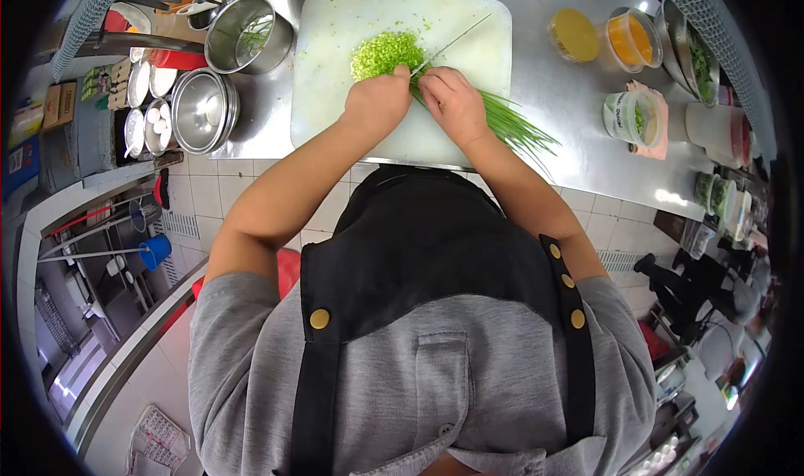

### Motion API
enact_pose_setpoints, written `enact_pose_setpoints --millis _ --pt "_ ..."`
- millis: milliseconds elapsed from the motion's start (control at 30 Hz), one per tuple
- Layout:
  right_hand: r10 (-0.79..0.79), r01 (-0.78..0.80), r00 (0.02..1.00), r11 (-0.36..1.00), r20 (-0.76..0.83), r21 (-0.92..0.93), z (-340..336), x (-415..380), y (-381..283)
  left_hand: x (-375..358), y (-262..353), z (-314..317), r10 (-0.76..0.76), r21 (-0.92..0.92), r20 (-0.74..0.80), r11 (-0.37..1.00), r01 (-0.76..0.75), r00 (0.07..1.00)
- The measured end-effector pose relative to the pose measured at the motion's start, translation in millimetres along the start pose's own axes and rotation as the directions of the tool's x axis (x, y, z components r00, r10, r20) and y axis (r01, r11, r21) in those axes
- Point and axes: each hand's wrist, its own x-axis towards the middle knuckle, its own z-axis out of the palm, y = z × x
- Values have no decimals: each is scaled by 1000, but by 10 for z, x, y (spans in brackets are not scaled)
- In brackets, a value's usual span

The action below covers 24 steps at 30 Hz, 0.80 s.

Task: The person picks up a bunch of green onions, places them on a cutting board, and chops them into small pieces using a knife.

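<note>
My left hand (381, 101) is closed around a knife, its handle hidden in the fist. The thin knife blade (461, 37) points up and to the right over the white cutting board (322, 74). Close to the blade, my right hand (454, 99) has its fingers curled down on a bunch of long green chives or scallions (512, 124). Their stalks trail off the board's right side onto the steel table. Ahead of my left hand lies a pile of finely chopped green pieces (378, 51), with a few bits scattered around it.
A steel pot (249, 36) holding some greens and stacked steel bowls (201, 112) stand at the left. To the right, on the steel table (557, 82), are a yellow lid (574, 35), an orange-filled tub (630, 42), a tub of greens (628, 118) and steel bowls (682, 49).
</note>
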Motion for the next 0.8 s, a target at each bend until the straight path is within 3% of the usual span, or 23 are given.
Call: enact_pose_setpoints --millis 233,467,800 --pt "19 -19 1000 1000 24 -9 -18 -2 -36 -182 26 -354 49 17 24 999 -50 998" --pt "8 -8 1000 1000 23 0 6 4 -18 -81 36 -15 -25 2 23 1000 25 999" --pt "11 -11 1000 1000 12 6 9 8 -24 -199 17 -298 40 8 48 999 -41 998"
